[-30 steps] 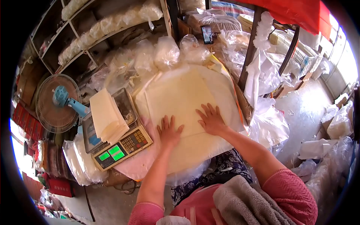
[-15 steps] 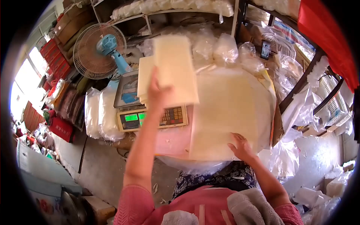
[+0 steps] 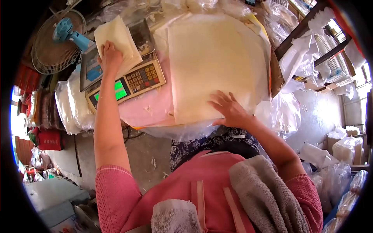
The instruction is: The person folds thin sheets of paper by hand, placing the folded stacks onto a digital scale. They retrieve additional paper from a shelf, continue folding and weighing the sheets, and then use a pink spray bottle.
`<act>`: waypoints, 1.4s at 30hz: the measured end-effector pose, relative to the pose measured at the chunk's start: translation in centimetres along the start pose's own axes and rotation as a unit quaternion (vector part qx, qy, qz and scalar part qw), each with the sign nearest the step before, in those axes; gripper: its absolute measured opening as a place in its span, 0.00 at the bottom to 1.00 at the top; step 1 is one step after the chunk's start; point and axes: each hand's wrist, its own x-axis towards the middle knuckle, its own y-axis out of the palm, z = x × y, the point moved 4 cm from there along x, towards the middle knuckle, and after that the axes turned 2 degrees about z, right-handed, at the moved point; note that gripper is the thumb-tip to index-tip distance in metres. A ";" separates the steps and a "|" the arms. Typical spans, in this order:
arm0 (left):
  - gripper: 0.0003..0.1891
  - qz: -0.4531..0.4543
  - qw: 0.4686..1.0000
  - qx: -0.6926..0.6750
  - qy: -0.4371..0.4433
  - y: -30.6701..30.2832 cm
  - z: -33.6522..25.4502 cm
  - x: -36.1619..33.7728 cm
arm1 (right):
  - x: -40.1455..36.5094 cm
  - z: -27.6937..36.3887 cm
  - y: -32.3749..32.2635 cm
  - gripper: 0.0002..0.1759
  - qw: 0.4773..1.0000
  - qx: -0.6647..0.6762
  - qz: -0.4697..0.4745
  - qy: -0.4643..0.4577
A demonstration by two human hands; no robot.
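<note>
A stack of pale cream sheets [image 3: 116, 33] lies tilted on the metal pan [image 3: 142, 35] of a digital scale. My left hand [image 3: 110, 57] rests on top of this stack, palm down, fingers laid on the upper sheet. Below the pan, the scale's keypad panel [image 3: 143, 77] shows lit green displays, partly covered by my left forearm. A larger pile of cream sheets [image 3: 211, 58] lies flat on the table in front of me. Over its near right part, my right hand [image 3: 230, 108] has its fingers spread and holds nothing.
A blue fan [image 3: 64, 33] stands behind the scale at the left. Clear bags of pale material [image 3: 75, 103] lie left of the scale. Pink sheeting [image 3: 145, 108] covers the table's near edge, with small scraps on it. A dark rack post [image 3: 299, 29] rises at the right.
My left hand has brought the raised sheets down onto the scale. My right hand stays near the pile's front edge with fingers spread wider. The view has tilted down.
</note>
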 end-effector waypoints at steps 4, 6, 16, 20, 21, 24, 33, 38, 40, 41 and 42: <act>0.26 -0.154 0.983 -0.088 0.051 -4.2 -1.0 -2.7 | -0.2 0.1 0.5 0.24 1.000 0.000 -0.009 -0.024; 0.27 -0.277 0.940 -0.168 0.108 -7.3 -3.0 -7.8 | -0.4 -0.5 1.7 0.21 0.999 -0.004 -0.003 -0.049; 0.09 -0.114 0.851 -0.494 0.137 -2.1 -11.1 -26.5 | 1.0 1.5 0.1 0.10 0.993 0.054 -0.100 -0.020; 0.10 -0.122 0.846 -0.506 0.111 -1.4 -10.3 -27.1 | 1.0 1.5 2.5 0.11 0.994 0.030 -0.100 -0.044; 0.09 -0.115 0.841 -0.520 0.095 -1.0 -9.9 -27.4 | 1.0 1.0 2.7 0.10 0.991 0.065 -0.117 -0.018; 0.08 -0.064 0.841 -0.530 0.090 -0.4 -9.8 -28.2 | 1.6 0.2 1.0 0.09 0.967 0.209 -0.091 0.117; 0.08 -0.016 0.902 -0.339 0.266 0.6 -13.9 -28.6 | 1.6 -0.1 1.6 0.07 0.960 0.231 -0.100 0.126; 0.09 -0.012 0.897 -0.331 0.293 1.3 -14.3 -29.5 | 3.1 2.9 0.6 0.23 0.987 0.097 -0.113 0.064; 0.09 0.006 0.903 -0.315 0.292 1.8 -14.0 -30.1 | 3.8 2.6 2.5 0.24 0.994 0.052 -0.091 0.039; 0.10 0.019 0.908 -0.304 0.286 1.9 -13.9 -30.3 | 4.1 2.3 3.2 0.24 0.996 0.029 -0.079 0.026; 0.10 0.031 0.914 -0.294 0.279 2.1 -13.9 -30.3 | 3.9 1.1 3.2 0.19 0.979 0.118 -0.141 0.088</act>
